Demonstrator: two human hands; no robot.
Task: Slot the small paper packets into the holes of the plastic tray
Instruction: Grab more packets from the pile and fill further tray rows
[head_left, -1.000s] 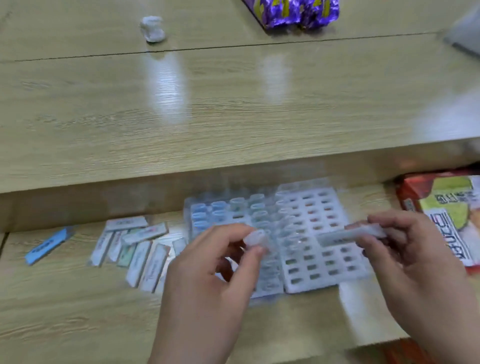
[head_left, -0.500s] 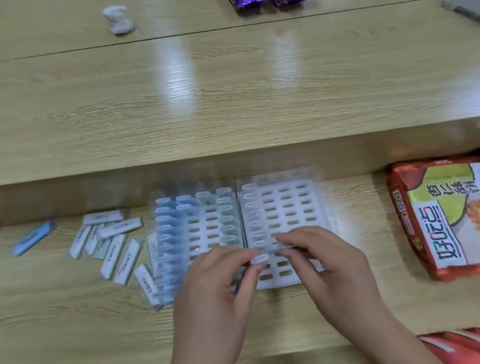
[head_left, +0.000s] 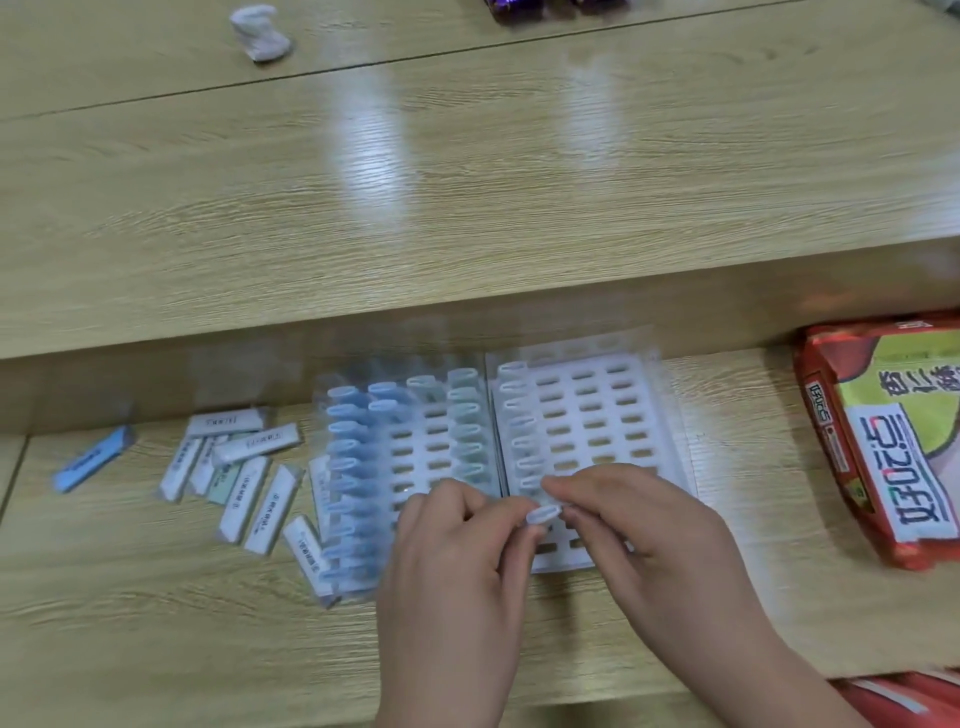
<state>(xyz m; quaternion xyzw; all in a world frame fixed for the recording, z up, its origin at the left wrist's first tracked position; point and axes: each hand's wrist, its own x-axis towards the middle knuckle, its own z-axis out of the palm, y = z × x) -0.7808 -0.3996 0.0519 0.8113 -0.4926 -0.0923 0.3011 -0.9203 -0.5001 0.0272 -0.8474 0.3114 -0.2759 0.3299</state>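
Note:
Two white plastic trays lie side by side on the wooden table: the left tray (head_left: 415, 441) has several blue and pale green packets standing in its holes, and the right tray (head_left: 587, 410) holds several white packets in its leftmost column. A small white packet (head_left: 544, 515) stands upright over the near left part of the right tray. My left hand (head_left: 457, 566) and my right hand (head_left: 623, 519) both pinch it with their fingertips. Several loose packets (head_left: 244, 473) lie flat to the left of the trays, and a single blue packet (head_left: 91, 460) lies further left.
A raised wooden shelf (head_left: 467, 208) runs behind the trays. A red and green snack bag (head_left: 883, 436) lies at the right. Another red bag (head_left: 909, 699) shows at the bottom right corner. A crumpled white wad (head_left: 262, 34) and dark purple wrappers (head_left: 545, 8) sit at the far edge.
The right hand has brought its packet down from the right to the right tray. The left hand has come in beside it, and both now pinch the packet. The view has shifted down.

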